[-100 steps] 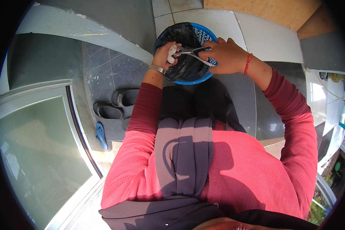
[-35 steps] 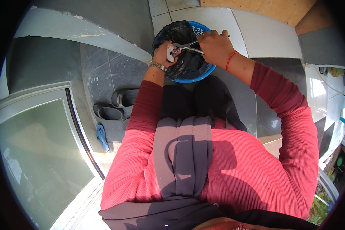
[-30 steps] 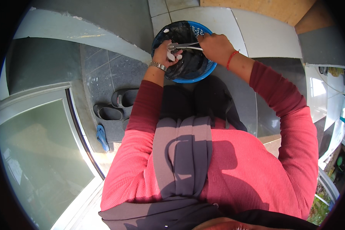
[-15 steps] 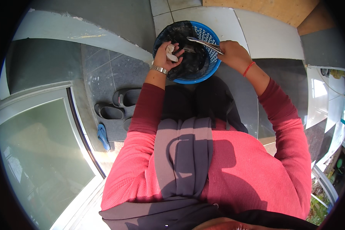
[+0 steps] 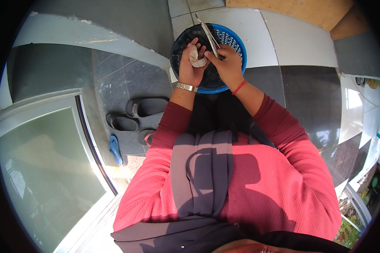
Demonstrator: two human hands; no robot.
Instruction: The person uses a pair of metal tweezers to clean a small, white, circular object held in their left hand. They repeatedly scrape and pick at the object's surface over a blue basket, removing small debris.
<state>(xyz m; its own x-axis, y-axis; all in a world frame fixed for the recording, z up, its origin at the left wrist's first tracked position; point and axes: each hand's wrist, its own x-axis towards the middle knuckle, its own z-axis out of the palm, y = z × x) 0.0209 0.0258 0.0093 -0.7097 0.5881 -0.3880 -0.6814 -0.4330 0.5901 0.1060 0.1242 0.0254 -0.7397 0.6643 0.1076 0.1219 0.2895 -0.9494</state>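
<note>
A curved off-white piece (image 5: pixel 198 63) lay in the left hand (image 5: pixel 191 72), above a blue basket (image 5: pixel 243 52).
The left fingers were loosely curled, about half open, and cradled it from below, probably for steadiness; the right hand (image 5: pixel 229 67) was closed around a silver plier-like tool (image 5: pixel 206 33), pointed away past the far rim, perhaps to leave the thumb side free near the piece, though I could not tell whether it touched. Both hands were over the perforated plastic basket, likely so crumbs would land in its black bag liner (image 5: pixel 212 79), whose dark folds hid any contents.
</note>
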